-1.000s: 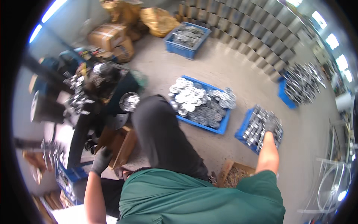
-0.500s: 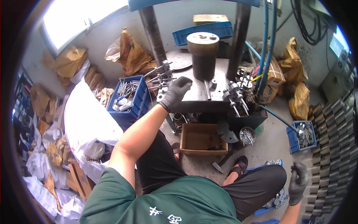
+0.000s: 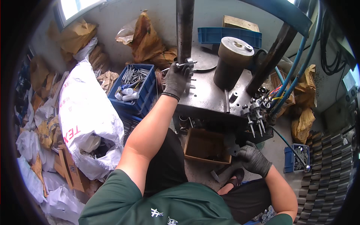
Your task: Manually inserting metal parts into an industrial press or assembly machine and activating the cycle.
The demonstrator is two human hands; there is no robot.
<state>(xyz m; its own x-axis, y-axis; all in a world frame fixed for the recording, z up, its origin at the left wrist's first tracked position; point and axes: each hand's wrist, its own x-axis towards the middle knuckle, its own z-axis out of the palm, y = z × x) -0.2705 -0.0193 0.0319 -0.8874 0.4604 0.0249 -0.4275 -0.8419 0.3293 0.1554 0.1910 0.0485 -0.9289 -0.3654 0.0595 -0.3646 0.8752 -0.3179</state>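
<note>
My gloved left hand [image 3: 175, 80] reaches the left edge of the press table [image 3: 204, 93]. Its fingers are closed around a metal shaft with a round collar [image 3: 189, 62], beside the press column [image 3: 185, 32]. More such shafts [image 3: 190, 85] sit next to that hand. My gloved right hand [image 3: 254, 159] hangs in front of the table with its fingers curled; what it holds, if anything, is hidden. A thick steel cylinder with a wider head [image 3: 231, 65] stands on the table, and a thin rod [image 3: 226, 101] and a small bushing [image 3: 234, 96] are near its foot.
Several collared shafts [image 3: 257, 114] stand at the table's right corner. A blue crate [image 3: 144, 88] of metal pins is at the left, by a white sack [image 3: 90, 120]. Below the table sits an open cardboard box [image 3: 206, 159]. Stacked metal parts [image 3: 326, 168] line the right.
My left hand has moved farther out to the shafts and closed on one. My right hand has come up from the lower right toward the table front. The view has turned.
</note>
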